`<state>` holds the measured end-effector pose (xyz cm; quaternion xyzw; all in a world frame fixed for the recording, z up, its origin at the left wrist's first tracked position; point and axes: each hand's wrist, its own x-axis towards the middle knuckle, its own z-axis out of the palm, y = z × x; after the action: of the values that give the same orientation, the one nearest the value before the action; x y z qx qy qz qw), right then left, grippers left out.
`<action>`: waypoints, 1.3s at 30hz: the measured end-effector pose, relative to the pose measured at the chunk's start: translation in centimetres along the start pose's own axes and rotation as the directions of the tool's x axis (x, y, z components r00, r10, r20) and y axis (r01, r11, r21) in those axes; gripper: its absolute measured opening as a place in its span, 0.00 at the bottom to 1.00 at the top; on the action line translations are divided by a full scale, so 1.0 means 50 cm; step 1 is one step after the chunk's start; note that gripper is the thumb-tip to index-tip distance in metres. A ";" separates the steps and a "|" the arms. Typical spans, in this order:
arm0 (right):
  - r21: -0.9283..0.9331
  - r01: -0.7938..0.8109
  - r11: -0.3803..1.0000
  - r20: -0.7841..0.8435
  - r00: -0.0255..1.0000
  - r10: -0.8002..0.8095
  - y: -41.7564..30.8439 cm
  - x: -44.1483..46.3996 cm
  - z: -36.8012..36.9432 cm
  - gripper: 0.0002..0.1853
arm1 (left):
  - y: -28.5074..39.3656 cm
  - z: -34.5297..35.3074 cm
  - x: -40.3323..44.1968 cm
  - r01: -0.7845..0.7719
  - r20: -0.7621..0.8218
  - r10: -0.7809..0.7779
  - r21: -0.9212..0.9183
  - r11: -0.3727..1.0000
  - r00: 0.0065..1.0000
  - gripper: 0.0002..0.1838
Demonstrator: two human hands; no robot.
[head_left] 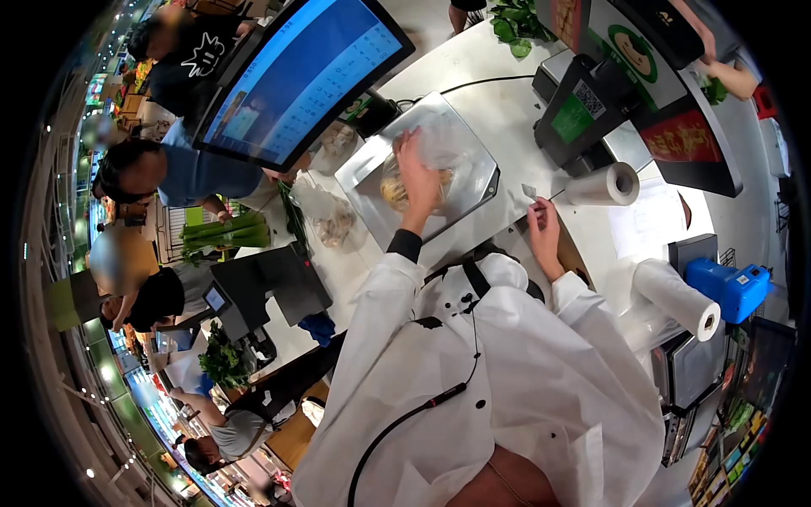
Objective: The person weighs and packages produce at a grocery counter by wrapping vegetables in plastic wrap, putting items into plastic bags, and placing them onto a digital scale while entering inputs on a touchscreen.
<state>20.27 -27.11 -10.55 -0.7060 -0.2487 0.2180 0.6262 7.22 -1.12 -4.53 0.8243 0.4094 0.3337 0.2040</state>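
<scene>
On the scale tray (365,181), L hand (414,173) lies over the clear bag (449,150) of yellowish produce, touching, so nearer; can't tell if gripping or resting, bag's long axis unclear. To bag's R, apart, R hand (545,230) pinches a small label (529,191).

fisheye view, black-cornered, lines bowed toward the rim. the white surface (498,110) is brightly lit, the metal plate (359,177) carries soft reflections, and ceiling lights (89,473) dot the left margin; bystanders' heads (121,258) are blurred.
</scene>
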 end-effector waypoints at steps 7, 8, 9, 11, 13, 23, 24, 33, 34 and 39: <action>0.472 -0.042 0.881 0.187 0.981 -0.053 -0.080 0.034 0.121 0.40 | 0.062 -0.149 0.051 0.302 0.169 -0.417 -0.912 0.277 0.893 0.16; 0.631 -0.138 0.764 0.269 0.962 -0.049 -0.092 0.045 0.154 0.46 | 0.084 -0.170 0.041 0.325 0.195 -0.422 -0.909 0.262 0.886 0.15; 0.635 -0.142 0.759 0.279 0.959 -0.054 -0.096 0.056 0.192 0.46 | 0.120 -0.201 0.042 0.317 0.183 -0.426 -0.909 0.271 0.886 0.15; 0.783 -0.356 0.511 0.433 0.901 -0.036 -0.102 0.060 0.267 0.51 | 0.204 -0.272 0.049 0.273 0.208 -0.384 -0.955 0.121 0.900 0.13; 0.790 -0.424 0.443 0.501 0.863 -0.069 -0.180 0.062 0.303 0.50 | 0.266 -0.331 0.055 0.285 0.218 -0.409 -0.952 0.110 0.886 0.12; 0.422 -0.731 0.536 0.906 0.314 -0.285 -0.456 0.071 0.371 0.36 | 0.403 -0.548 0.021 0.197 0.298 0.147 -0.858 0.475 0.943 0.19; 0.400 -0.694 0.598 0.916 0.282 -0.286 -0.440 0.053 0.390 0.34 | 0.390 -0.574 0.022 0.214 0.311 0.178 -0.882 0.419 0.933 0.19; 0.569 -0.622 0.538 0.700 0.710 0.081 -0.310 0.048 0.283 0.20 | 0.333 -0.666 0.036 0.037 0.050 0.109 -0.993 0.111 0.993 0.22; 0.662 -0.597 0.454 0.658 0.752 0.029 -0.319 0.066 0.261 0.20 | 0.329 -0.670 0.037 0.006 0.012 0.067 -0.996 0.084 0.998 0.22; 0.747 -0.448 0.492 0.637 0.695 -0.334 -0.544 0.086 0.200 0.22 | 0.291 -0.698 0.045 -0.040 -0.040 -0.030 -0.999 0.014 0.999 0.22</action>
<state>15.30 -14.17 15.25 -0.1541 -0.2995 0.5908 0.7332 -8.96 -5.54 29.44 0.4364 0.0592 0.5460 0.7127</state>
